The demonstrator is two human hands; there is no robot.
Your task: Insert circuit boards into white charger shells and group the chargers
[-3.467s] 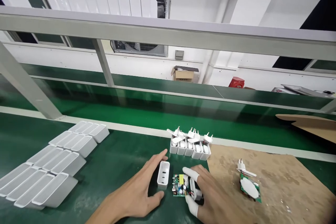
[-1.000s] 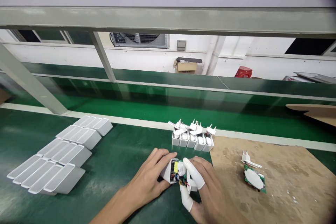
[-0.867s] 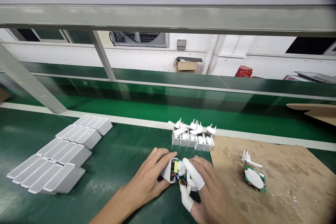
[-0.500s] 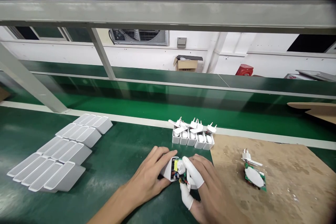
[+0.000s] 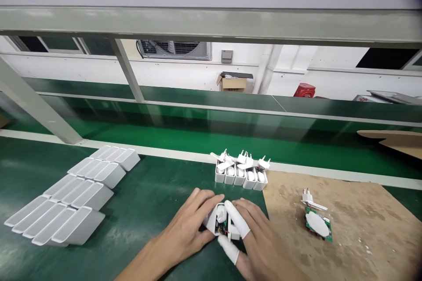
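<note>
My left hand (image 5: 191,215) is closed around a white plastic charger housing (image 5: 211,224), its open end turned to the right. Inside that opening sits a circuit board (image 5: 224,225) with a white pad (image 5: 221,213) and thin wires. White finger cots cover the thumb and index finger of my right hand (image 5: 253,232). These two fingers close around a white plug cap (image 5: 234,232) beside the opening, the index tip at the housing's rim. How deep the board reaches is hidden.
Rows of white housings (image 5: 79,189) stand on the green table at left. Several filled housings with plugs on top (image 5: 240,175) stand ahead. On a cardboard sheet (image 5: 356,210) at right lies another circuit board (image 5: 329,228) with a plug (image 5: 307,196). A metal frame bar (image 5: 211,24) crosses above.
The circuit board has gone deeper into the housing, with less of it showing. My right fingers have moved left, closer to the opening. My left hand keeps its hold.
</note>
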